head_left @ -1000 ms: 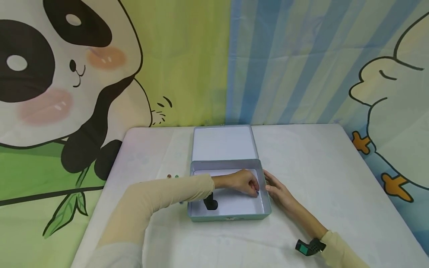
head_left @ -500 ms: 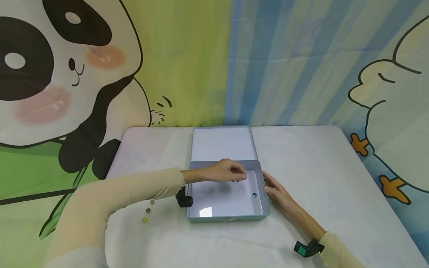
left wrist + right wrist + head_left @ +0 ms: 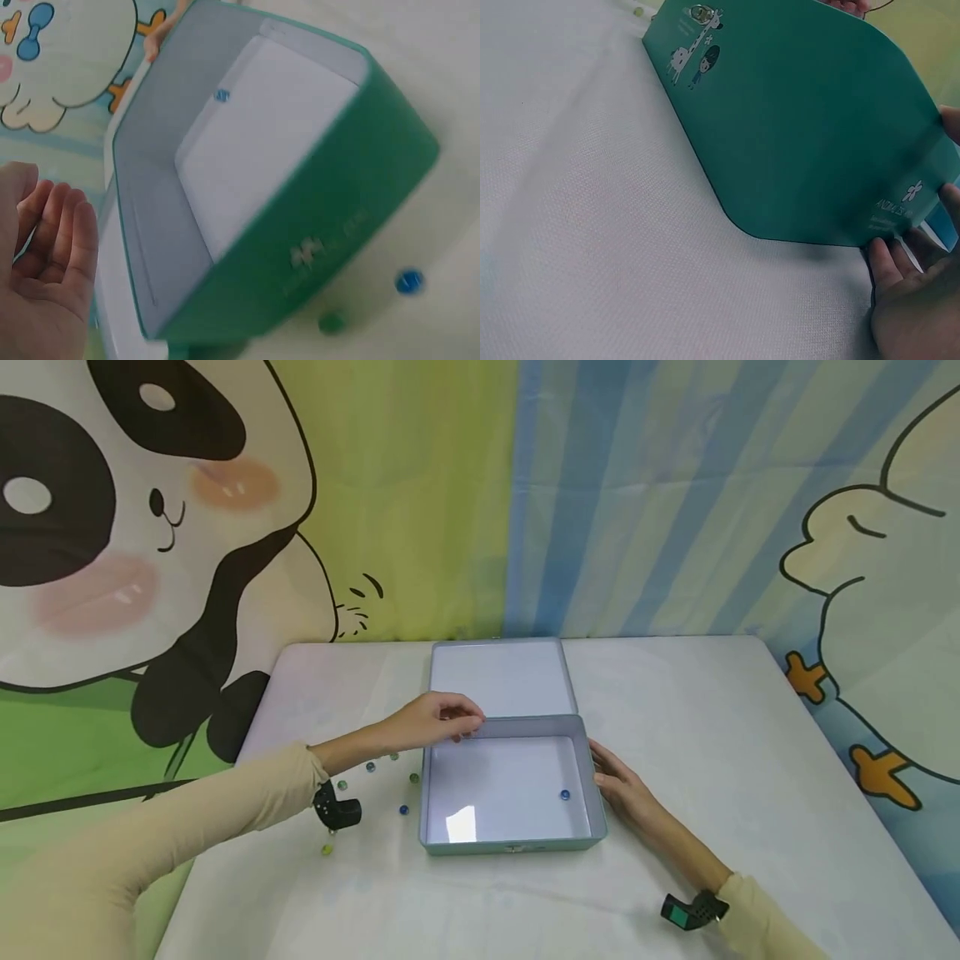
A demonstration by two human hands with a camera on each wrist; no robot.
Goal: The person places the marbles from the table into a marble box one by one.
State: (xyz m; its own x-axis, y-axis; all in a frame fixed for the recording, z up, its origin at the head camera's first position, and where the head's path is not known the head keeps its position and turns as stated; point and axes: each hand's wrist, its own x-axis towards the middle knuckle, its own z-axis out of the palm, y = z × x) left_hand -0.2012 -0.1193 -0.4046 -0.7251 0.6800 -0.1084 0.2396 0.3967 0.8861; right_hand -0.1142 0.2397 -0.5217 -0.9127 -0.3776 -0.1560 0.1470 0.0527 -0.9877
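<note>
An open tin box (image 3: pixel 517 848), green outside and pale inside, stands mid-table with its lid (image 3: pixel 501 677) folded back. Inside, near the right wall, lies one blue marble (image 3: pixel 565 795). My left hand (image 3: pixel 438 718) is over the back left corner of the tin, fingers loosely bent. In the left wrist view that hand (image 3: pixel 52 247) has nothing visible in it. My right hand (image 3: pixel 626 789) rests against the tin's right side. The right wrist view shows its fingers (image 3: pixel 885 266) touching the green wall low down, the thumb higher up.
Several loose glass marbles lie on the white cloth left of the tin, among them a blue marble (image 3: pixel 403 810), a green marble (image 3: pixel 414 777) and a yellow marble (image 3: pixel 327 850). Cartoon-printed curtains (image 3: pixel 420 502) hang behind the table (image 3: pixel 675 693).
My left hand has risen from inside the tin and moved left to its back corner, leaving the blue marble on the floor of the tin. The right hand has stayed put.
</note>
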